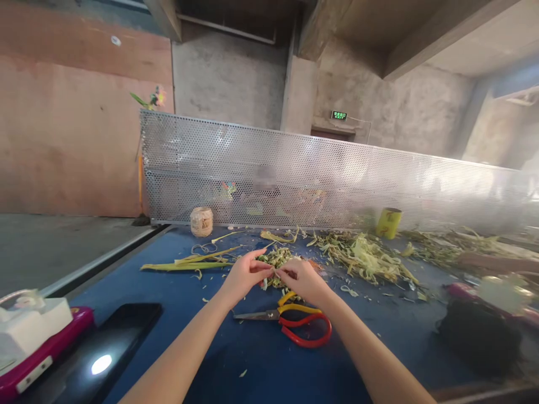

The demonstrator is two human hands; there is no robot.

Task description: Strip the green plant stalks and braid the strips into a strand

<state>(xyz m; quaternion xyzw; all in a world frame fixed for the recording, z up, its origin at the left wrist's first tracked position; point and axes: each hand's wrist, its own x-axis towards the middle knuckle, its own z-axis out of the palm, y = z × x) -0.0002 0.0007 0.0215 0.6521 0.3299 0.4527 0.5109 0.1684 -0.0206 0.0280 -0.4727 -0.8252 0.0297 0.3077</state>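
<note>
Pinching a pale scrap (pixel 275 271) with left hand (pixel 246 274) and right hand (pixel 305 279), perhaps risking losing it among clippings (pixel 278 256) just beyond by loosening.

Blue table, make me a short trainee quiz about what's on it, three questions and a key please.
1. Fill in: the scissors have one yellow handle and one ____ handle.
2. Which stands farther left along the mesh screen: A, the yellow-green can, or B, the cream jar?
3. True or false: the left hand and right hand are close together.

Key: 1 red; 2 B; 3 true.
</note>
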